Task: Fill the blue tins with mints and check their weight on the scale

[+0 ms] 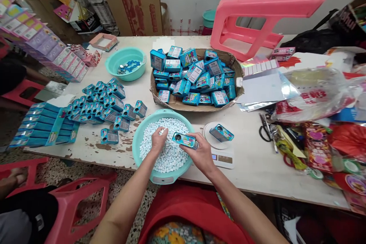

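Note:
My right hand (201, 152) is closed around a small blue candy box (185, 140), tilted over the bowl with the round hole in its top showing. Left of it, my left hand (159, 140) is curled low over small white candies (168, 162), its fingers closed at the candies; the exact contents of the grip are partly hidden. These candies fill a turquoise bowl (163, 180) at the table's front edge. Another blue box (221, 132) rests on a white kitchen scale (224, 160), right of my right hand.
A cardboard tray (154, 97) behind the bowl is heaped with blue boxes. More boxes (110, 103) stand to the left, beside filled display cartons (42, 126). A turquoise basin (126, 78) holds round lids. Scissors (265, 127), plastic bags and a pink stool (257, 7) occupy the right.

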`<action>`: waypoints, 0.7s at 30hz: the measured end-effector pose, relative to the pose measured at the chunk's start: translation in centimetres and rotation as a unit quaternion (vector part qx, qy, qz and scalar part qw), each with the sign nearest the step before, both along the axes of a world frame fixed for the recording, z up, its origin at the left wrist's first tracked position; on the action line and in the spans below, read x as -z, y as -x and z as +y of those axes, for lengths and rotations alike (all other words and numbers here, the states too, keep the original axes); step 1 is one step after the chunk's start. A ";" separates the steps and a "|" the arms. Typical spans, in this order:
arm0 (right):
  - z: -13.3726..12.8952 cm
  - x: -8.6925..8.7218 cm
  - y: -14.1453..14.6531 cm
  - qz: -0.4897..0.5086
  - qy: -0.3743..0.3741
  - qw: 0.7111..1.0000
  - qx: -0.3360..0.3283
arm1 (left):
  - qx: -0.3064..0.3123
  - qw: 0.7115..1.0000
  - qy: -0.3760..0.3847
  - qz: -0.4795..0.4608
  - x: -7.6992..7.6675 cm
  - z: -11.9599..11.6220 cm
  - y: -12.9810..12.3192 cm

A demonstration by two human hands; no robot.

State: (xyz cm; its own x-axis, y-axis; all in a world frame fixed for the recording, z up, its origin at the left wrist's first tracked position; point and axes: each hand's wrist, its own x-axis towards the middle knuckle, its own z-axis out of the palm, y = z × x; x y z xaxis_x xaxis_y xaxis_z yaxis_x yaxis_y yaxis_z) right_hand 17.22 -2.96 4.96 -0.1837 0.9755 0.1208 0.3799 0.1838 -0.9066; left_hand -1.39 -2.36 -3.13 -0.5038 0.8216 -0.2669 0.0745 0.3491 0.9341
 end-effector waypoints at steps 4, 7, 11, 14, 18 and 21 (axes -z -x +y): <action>0.0 0.8 0.7 -0.055 -0.011 0.998 -0.039 | -0.042 0.972 -0.035 -0.227 -4.4 -0.7 -0.4; -0.2 1.3 1.7 -0.098 -0.010 0.992 -0.075 | -0.046 0.946 -0.111 -0.300 -7.3 -0.9 -1.3; -0.5 1.0 3.0 -0.123 -0.002 0.988 -0.094 | -0.093 0.939 -0.150 -0.296 -8.7 -0.7 -2.3; -0.5 0.3 3.2 -0.130 -0.017 0.988 -0.086 | -0.112 0.935 -0.173 -0.288 -8.9 -0.3 -2.4; -0.1 0.1 3.3 -0.143 -0.015 0.987 -0.074 | -0.115 0.932 -0.164 -0.301 -8.9 0.5 -2.4; 0.4 0.4 3.4 -0.150 -0.015 0.985 -0.079 | -0.125 0.935 -0.154 -0.295 -8.7 1.0 -2.7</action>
State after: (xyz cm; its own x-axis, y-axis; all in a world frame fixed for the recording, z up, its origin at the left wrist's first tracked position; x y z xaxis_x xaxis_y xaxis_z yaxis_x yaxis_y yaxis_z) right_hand 13.78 -2.59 4.54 -0.3646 0.9287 0.0671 0.5952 0.2878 -0.7502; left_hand 1.35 -1.34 5.55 -0.5301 0.7812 -0.3297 -0.5339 -0.0054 0.8455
